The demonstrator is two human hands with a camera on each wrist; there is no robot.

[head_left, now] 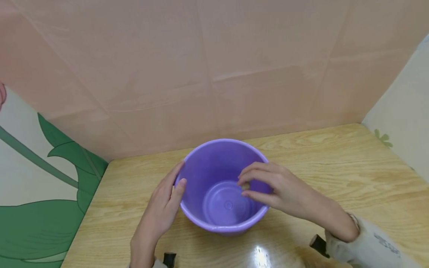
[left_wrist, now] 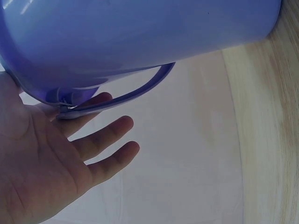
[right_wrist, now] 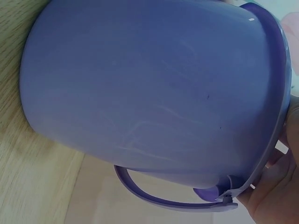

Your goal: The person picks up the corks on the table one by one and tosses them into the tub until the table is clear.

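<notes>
Head: right fingers [head_left: 259, 175] pinch small object [head_left: 246, 186] over bucket [head_left: 218, 162]; left fingers [head_left: 176, 193] grip rim [head_left: 221, 228]; left table edge [head_left: 86, 216] well apart.

The bucket [head_left: 218, 163] looks smooth, glossy plastic; the tabletop [head_left: 335, 163], shiny wood-grain.

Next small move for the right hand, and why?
Probably ease the right hand open to release the small tan piece: it's pinched, seemingly over the mouth of the purple bucket, while the left hand holds the rim.
</notes>
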